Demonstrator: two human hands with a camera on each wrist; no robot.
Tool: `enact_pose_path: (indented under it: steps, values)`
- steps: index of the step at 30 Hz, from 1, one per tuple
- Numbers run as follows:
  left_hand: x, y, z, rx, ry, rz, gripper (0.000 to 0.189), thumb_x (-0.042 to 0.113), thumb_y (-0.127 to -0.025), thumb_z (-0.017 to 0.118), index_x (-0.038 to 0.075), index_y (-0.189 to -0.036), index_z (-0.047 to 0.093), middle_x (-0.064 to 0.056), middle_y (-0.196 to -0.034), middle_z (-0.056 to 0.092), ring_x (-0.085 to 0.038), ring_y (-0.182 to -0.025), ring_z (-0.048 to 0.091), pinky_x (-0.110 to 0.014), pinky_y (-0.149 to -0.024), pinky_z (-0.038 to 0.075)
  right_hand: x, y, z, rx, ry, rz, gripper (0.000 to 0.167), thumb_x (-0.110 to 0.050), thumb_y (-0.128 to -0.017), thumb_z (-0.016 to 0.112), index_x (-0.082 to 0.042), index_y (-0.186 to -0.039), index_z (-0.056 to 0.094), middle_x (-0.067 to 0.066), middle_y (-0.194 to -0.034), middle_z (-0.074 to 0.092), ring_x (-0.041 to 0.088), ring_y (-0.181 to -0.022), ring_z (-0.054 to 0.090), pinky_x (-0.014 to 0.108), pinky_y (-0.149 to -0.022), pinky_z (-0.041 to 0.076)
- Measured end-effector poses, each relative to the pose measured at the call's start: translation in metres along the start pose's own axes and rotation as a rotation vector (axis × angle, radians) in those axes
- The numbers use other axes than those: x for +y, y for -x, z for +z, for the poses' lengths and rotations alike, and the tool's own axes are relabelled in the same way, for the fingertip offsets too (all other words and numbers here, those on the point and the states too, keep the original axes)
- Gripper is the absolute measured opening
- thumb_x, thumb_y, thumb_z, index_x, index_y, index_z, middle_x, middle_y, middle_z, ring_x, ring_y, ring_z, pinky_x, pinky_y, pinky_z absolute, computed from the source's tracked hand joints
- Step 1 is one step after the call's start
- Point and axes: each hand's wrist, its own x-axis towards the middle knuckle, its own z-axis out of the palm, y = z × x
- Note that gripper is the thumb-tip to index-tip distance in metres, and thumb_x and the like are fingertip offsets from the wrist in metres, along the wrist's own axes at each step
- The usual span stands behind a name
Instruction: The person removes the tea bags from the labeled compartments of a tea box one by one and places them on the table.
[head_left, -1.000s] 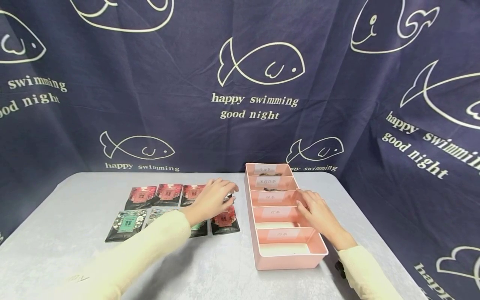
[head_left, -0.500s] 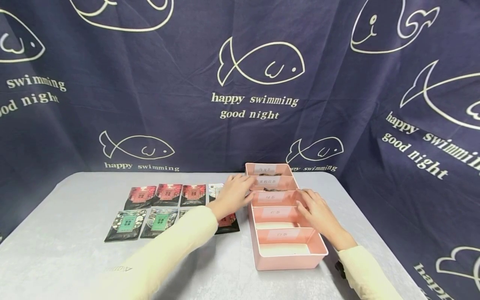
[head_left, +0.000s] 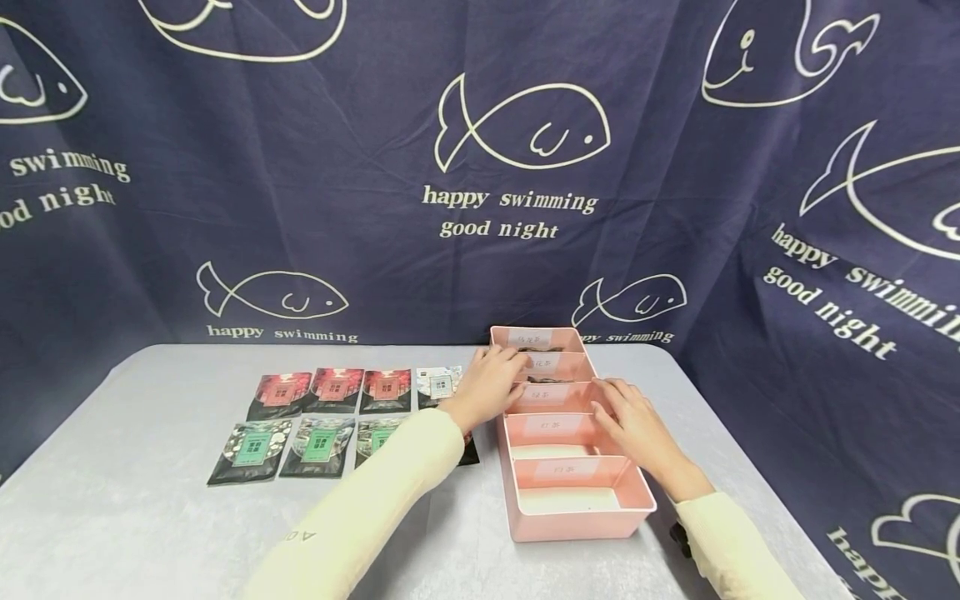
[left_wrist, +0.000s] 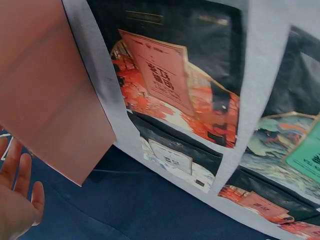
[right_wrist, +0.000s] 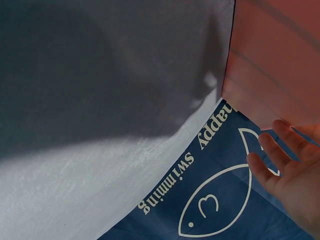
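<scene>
A long pink divided box (head_left: 577, 523) with paper labels on its dividers stands right of centre in the head view. My left hand (head_left: 487, 383) is at its left rim, the fingers reaching over the far compartments. In the left wrist view its fingers (left_wrist: 22, 175) lie loosely extended by the rim, with nothing seen in them. My right hand (head_left: 636, 425) rests on the right rim, fingers extended, holding nothing. Dark packets (head_left: 542, 380) show in the two far compartments. Left of the box, a red tea packet (left_wrist: 160, 80) is partly hidden by my left arm in the head view.
On the grey table (head_left: 180, 533) several tea packets lie in two rows: red ones (head_left: 337, 390) and a white one (head_left: 437, 386) behind, green ones (head_left: 317, 446) in front. A dark blue fish-print curtain (head_left: 397, 267) hangs along the table's back and right.
My left hand has moved right from above the packets to the box's left rim, uncovering the white packet and more of the green ones. My right hand has stayed in place.
</scene>
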Motion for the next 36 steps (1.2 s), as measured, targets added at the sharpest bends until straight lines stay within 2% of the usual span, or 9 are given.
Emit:
enact_pose_path:
  steps: [6,12,20,24,36]
  values:
    - [0.0029,-0.0021,0.0036,-0.044,0.01,-0.011,0.025,0.027,-0.087,0.057,0.022,-0.112,0.057,0.005,-0.109,0.059,-0.017,-0.097,0.051,-0.034,-0.08,0.036,0.0,-0.0002,0.0001,0.006,-0.004,-0.003,0.043,-0.022,-0.09,0.051,0.002,-0.125,0.05,0.018,-0.118,0.054,0.036,-0.111,0.047,0.054,-0.09,0.036]
    - [0.0039,-0.0025,0.0086,-0.049,0.045,0.009,0.021,0.024,-0.087,0.058,0.024,-0.108,0.059,0.007,-0.109,0.061,-0.016,-0.097,0.051,-0.033,-0.08,0.035,-0.0001,0.0001,0.0006,0.011,-0.008,-0.01,0.042,-0.021,-0.089,0.052,0.002,-0.124,0.05,0.018,-0.118,0.054,0.036,-0.11,0.047,0.054,-0.091,0.036]
    - [0.0035,-0.0009,0.0106,-0.015,0.077,0.035,0.017,0.022,-0.087,0.059,0.024,-0.104,0.06,0.008,-0.105,0.063,-0.014,-0.095,0.051,-0.032,-0.08,0.033,-0.001,-0.0001,-0.0007,0.026,-0.009,-0.025,0.042,-0.019,-0.088,0.053,0.004,-0.123,0.05,0.019,-0.117,0.054,0.037,-0.108,0.048,0.054,-0.09,0.037]
    - [0.0034,-0.0007,0.0102,-0.019,0.107,0.028,0.016,0.022,-0.087,0.059,0.024,-0.103,0.06,0.009,-0.107,0.064,-0.014,-0.095,0.052,-0.032,-0.081,0.033,-0.0012,-0.0005,-0.0012,0.027,-0.01,-0.029,0.042,-0.019,-0.088,0.053,0.004,-0.123,0.05,0.019,-0.117,0.054,0.037,-0.108,0.048,0.054,-0.089,0.037]
    - [0.0051,0.0002,0.0092,0.024,0.11,0.006,0.012,0.022,-0.086,0.06,0.024,-0.098,0.061,0.01,-0.101,0.065,-0.013,-0.093,0.054,-0.033,-0.08,0.034,0.0,-0.0009,-0.0009,0.025,-0.017,-0.032,0.042,-0.018,-0.088,0.053,0.004,-0.123,0.05,0.019,-0.117,0.054,0.037,-0.11,0.048,0.054,-0.091,0.035]
